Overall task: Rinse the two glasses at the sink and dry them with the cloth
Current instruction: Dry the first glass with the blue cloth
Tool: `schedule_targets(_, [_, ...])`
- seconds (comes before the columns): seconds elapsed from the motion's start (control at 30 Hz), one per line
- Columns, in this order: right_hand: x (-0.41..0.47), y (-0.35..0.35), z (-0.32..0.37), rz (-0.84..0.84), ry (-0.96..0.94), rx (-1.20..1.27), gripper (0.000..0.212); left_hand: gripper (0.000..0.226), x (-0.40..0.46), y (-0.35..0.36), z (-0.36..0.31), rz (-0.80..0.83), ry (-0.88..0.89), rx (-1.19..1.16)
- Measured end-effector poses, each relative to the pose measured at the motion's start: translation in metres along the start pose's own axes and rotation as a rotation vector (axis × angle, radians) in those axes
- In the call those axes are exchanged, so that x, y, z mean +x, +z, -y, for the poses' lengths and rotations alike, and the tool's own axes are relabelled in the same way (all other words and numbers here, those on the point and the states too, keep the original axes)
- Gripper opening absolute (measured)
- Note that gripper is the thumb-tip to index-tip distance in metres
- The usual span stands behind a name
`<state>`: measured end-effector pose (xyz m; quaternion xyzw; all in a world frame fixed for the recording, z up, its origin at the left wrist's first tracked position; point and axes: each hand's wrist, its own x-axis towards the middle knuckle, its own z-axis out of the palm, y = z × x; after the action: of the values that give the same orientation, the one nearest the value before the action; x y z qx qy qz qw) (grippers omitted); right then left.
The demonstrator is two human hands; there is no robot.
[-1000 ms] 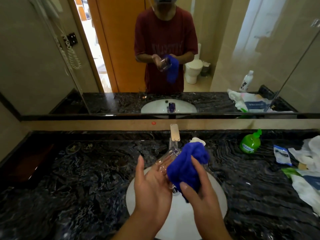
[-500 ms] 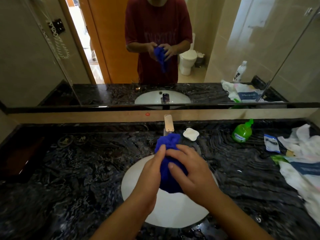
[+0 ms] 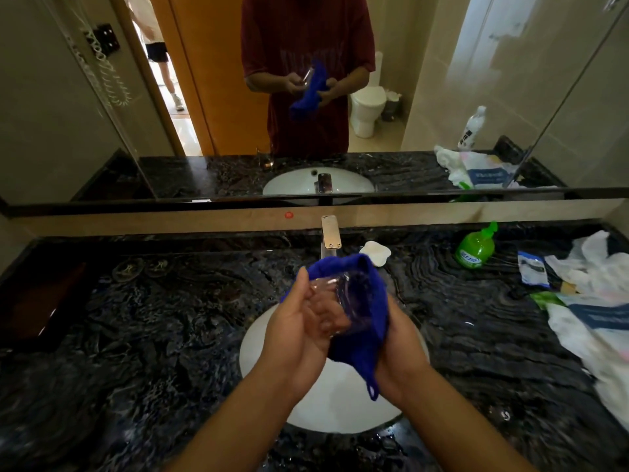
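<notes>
Over the white sink (image 3: 340,400), the left hand (image 3: 299,332) cradles a clear glass (image 3: 343,301) against a blue cloth (image 3: 367,321) gripped by the right hand (image 3: 401,349). Green soap bottle (image 3: 474,248) stands on the dark counter (image 3: 153,335).

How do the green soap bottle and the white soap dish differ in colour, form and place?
The green soap bottle is bright green; the white soap dish is white. The bottle stands upright with a pump; the dish lies low and flat. The dish is beside the faucet; the bottle stands farther right. Both rest on the dark marble counter.
</notes>
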<state>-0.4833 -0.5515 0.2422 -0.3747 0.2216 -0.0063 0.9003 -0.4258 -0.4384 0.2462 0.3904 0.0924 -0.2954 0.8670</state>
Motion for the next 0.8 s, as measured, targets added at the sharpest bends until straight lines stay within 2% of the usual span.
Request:
schedule_targets(0.1, [-0.004,-0.001,-0.010,0.004,-0.019,0.026,0.047,0.046,0.006,0.001,0.003,-0.040,0.100,0.052])
schedule_targets(0.23, [-0.007,-0.003,-0.006,0.017,-0.057,0.002,0.049,0.048,-0.006,0.009,0.005,-0.082,0.300,0.340])
schedule_targets(0.4, [-0.007,-0.006,0.008,-0.035,-0.102,-0.181,0.036,0.043,-0.016,0.002,0.012,-0.022,0.571,0.682])
schedule_targets(0.53, [-0.009,-0.002,0.014,-0.027,-0.229,-0.287,0.032,0.040,-0.016,-0.001,0.015,0.012,0.692,0.753])
schedule_targets(0.63, [-0.015,0.006,0.006,-0.058,-0.441,-0.565,0.035,0.040,-0.012,0.004,0.016,-0.096,0.663,0.683])
schedule_targets(0.7, [-0.023,0.014,-0.003,-0.013,-0.596,-0.755,0.042,0.038,-0.011,0.008,0.012,-0.199,0.595,0.611])
schedule_targets(0.8, [-0.020,0.014,-0.015,0.004,-0.779,-0.941,0.043,0.044,-0.011,0.014,0.000,-0.209,0.483,0.507])
